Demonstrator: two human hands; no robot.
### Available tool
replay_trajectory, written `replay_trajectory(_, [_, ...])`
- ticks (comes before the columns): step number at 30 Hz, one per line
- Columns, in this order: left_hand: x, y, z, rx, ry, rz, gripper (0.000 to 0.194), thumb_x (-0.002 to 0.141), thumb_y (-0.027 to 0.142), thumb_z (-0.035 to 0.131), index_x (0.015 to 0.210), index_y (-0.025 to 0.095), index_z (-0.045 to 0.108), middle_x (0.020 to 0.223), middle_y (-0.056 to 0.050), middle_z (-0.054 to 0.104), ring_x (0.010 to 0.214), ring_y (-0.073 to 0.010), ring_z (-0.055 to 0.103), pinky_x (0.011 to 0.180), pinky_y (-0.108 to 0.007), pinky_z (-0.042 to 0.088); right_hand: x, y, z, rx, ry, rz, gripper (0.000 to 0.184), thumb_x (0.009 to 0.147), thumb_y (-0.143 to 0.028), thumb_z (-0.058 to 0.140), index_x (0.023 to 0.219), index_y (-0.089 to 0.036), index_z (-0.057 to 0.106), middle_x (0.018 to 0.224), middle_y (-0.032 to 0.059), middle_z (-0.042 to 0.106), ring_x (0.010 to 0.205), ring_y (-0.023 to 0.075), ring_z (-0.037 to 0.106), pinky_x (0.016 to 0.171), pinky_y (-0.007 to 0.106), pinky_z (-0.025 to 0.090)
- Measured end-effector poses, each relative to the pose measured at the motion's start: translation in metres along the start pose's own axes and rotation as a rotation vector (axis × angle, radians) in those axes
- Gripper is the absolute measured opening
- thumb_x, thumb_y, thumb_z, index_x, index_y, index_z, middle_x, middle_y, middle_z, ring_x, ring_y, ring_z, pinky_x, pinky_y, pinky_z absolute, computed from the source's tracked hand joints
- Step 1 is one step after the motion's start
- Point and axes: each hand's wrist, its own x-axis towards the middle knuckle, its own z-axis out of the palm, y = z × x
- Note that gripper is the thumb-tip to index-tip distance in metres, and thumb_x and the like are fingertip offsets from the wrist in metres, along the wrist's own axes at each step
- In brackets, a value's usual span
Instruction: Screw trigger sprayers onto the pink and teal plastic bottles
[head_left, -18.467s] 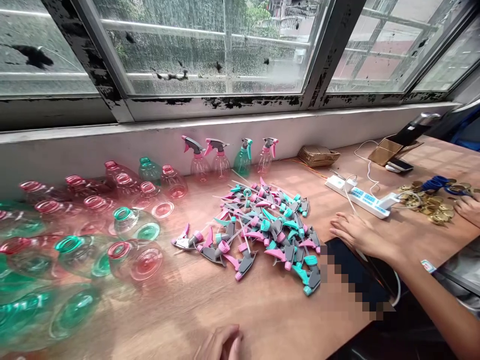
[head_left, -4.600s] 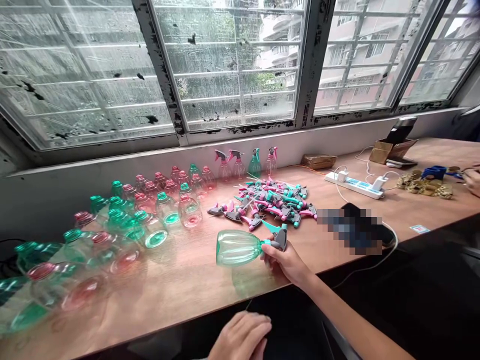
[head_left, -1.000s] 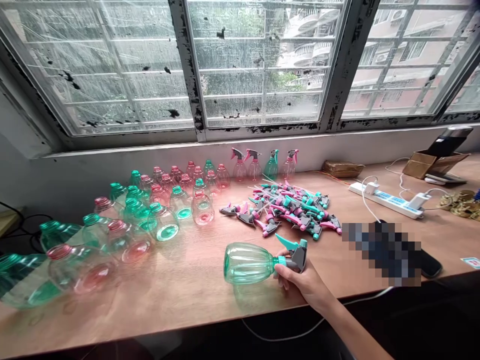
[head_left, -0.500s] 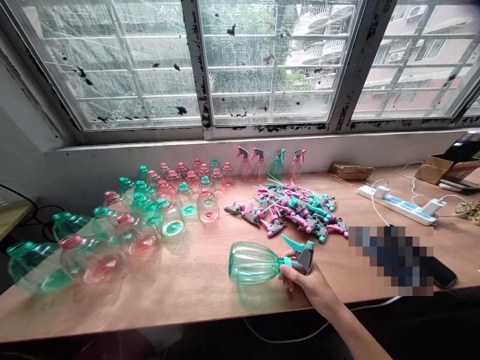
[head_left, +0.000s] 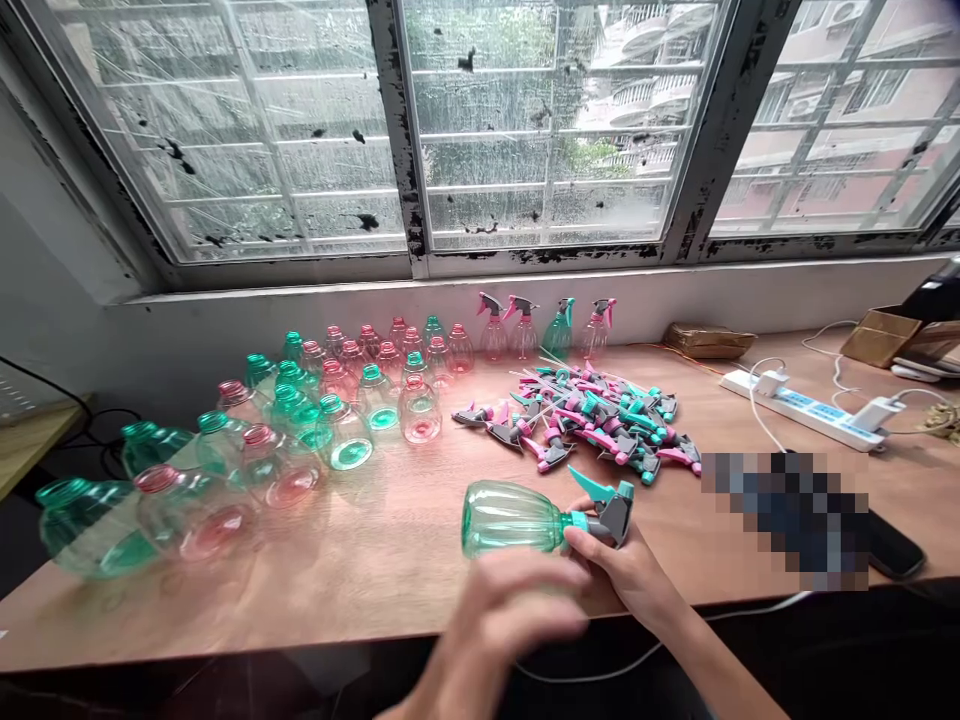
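Note:
My right hand (head_left: 626, 572) grips the neck and grey-teal trigger head of a green spray bottle (head_left: 510, 517), held on its side just above the wooden table (head_left: 390, 560). My left hand (head_left: 499, 620) rises from the lower edge toward the bottle's body; it is motion-blurred, its fingers curled, nothing seen in it. A heap of pink and teal trigger heads (head_left: 592, 420) lies behind the bottle.
Several empty pink and green bottles (head_left: 300, 430) stand at the left. Several capped spray bottles (head_left: 540, 325) line the wall under the window. A power strip (head_left: 810, 415) with cables, a dark phone (head_left: 885, 540), a blurred patch and boxes sit at the right.
My left hand has come up into view from below toward the green bottle. My right hand keeps its hold on the bottle, which has barely shifted.

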Motion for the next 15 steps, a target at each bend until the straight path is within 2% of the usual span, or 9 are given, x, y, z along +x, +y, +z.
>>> replay_trajectory(2, [0.021,-0.006,-0.013,0.315,0.392,0.264,0.08,0.081,0.04,0.086,0.148,0.042,0.042,0.158,-0.005,0.046,0.149,-0.0429,0.037,0.124,-0.058,0.029,0.0,0.0,0.0,0.005,-0.002,0.001,0.036,0.085,-0.047,0.082,0.097,-0.022,0.06,0.06,-0.004,0.064,0.053,0.0157,0.056,0.055,0.029,0.047])
replay_trajectory(4, [0.038,-0.013,-0.025,0.346,0.5,0.207,0.086,0.09,0.047,0.074,0.159,0.035,0.024,0.167,-0.01,0.032,0.154,-0.0413,0.027,0.124,-0.057,0.028,0.0,-0.001,0.001,0.01,0.009,-0.001,0.037,0.084,-0.046,0.083,0.098,-0.021,0.06,0.06,-0.0042,0.064,0.052,0.0154,0.056,0.055,0.029,0.047])
replay_trajectory(6, [0.049,-0.019,-0.034,0.247,0.421,0.017,0.087,0.094,0.057,0.064,0.162,0.029,0.017,0.168,-0.015,0.027,0.153,-0.0418,0.028,0.121,-0.059,0.031,-0.001,-0.002,0.001,0.005,0.01,0.001,0.038,0.083,-0.047,0.084,0.099,-0.021,0.061,0.06,-0.0042,0.064,0.051,0.0153,0.056,0.054,0.03,0.047])
replay_trajectory(8, [0.053,-0.023,-0.038,0.214,0.32,-0.131,0.091,0.09,0.059,0.068,0.162,0.025,0.023,0.168,-0.017,0.027,0.154,-0.0426,0.028,0.123,-0.058,0.028,-0.001,-0.003,0.002,-0.007,-0.009,0.003,0.037,0.082,-0.049,0.084,0.096,-0.021,0.063,0.06,-0.0041,0.064,0.052,0.0153,0.055,0.054,0.03,0.047])
replay_trajectory(10, [0.054,-0.024,-0.038,0.244,0.253,-0.16,0.088,0.086,0.055,0.075,0.158,0.025,0.035,0.166,-0.015,0.033,0.155,-0.0415,0.027,0.127,-0.055,0.022,-0.001,-0.005,0.003,-0.02,-0.032,0.002,0.037,0.081,-0.05,0.084,0.093,-0.021,0.065,0.059,-0.0042,0.063,0.052,0.0158,0.056,0.054,0.03,0.048])
replay_trajectory(12, [0.055,-0.023,-0.038,0.272,0.215,-0.125,0.08,0.086,0.051,0.077,0.155,0.027,0.043,0.163,-0.012,0.04,0.155,-0.039,0.028,0.128,-0.052,0.021,-0.001,-0.007,0.004,-0.027,-0.032,-0.001,0.038,0.079,-0.051,0.086,0.094,-0.021,0.066,0.059,-0.0042,0.063,0.053,0.0162,0.057,0.054,0.03,0.048])
replay_trajectory(15, [0.058,-0.026,-0.039,0.217,0.187,-0.119,0.084,0.087,0.044,0.078,0.158,0.031,0.037,0.163,-0.01,0.043,0.154,-0.0378,0.031,0.128,-0.052,0.021,-0.001,-0.01,0.004,-0.034,-0.013,-0.009,0.04,0.079,-0.051,0.086,0.097,-0.022,0.066,0.059,-0.0039,0.065,0.051,0.0159,0.057,0.053,0.029,0.048])
